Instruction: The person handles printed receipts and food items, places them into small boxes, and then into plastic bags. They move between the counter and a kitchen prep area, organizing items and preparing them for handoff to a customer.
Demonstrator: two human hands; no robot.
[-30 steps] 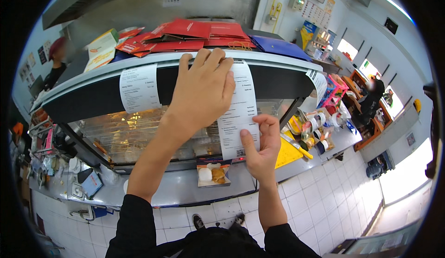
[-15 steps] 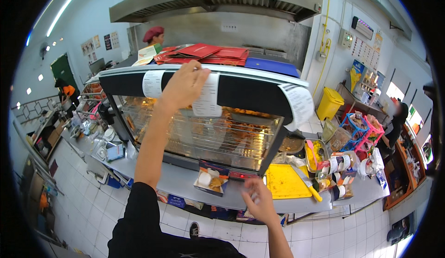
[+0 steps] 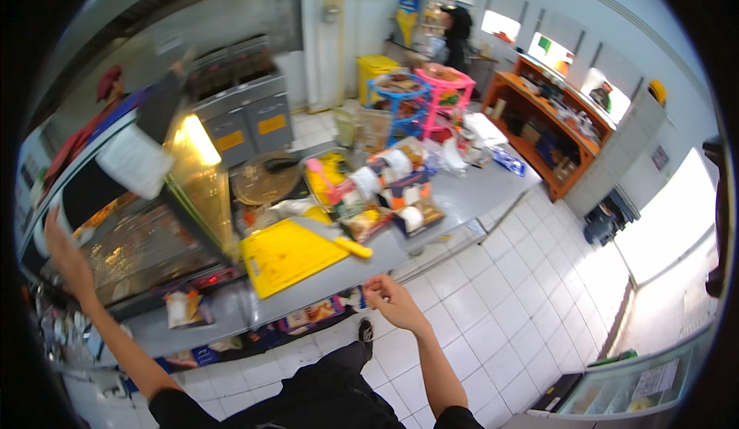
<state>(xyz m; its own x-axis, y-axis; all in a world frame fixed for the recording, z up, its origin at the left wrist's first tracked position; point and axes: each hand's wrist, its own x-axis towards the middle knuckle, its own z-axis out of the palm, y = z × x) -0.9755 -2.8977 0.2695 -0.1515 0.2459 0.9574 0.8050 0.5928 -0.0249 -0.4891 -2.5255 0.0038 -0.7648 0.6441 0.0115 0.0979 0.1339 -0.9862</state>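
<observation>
At the far left of the frame, the left hand is raised with its fingers stretched out and blurred, nothing visible in their hold; whether they touch the glass food case beside them, I cannot tell. Nearer the middle, low in the frame, the right hand hangs in front of the desk, its fingers loosely bent with a gap to the thumb, and nothing can be seen in them. The case fills the left side, tilted in the view, with a black upper front, a pale top edge, dark glass with warm glints behind it and a bright yellow-white light at its right end. A white paper slip hangs from that upper front at the upper left, curled and too blurred to read. Below the case, a small open box of food sits on the desk. To the right lie a flat yellow cutting board, a yellow knife handle at its right edge, and boxes with white labels.
</observation>
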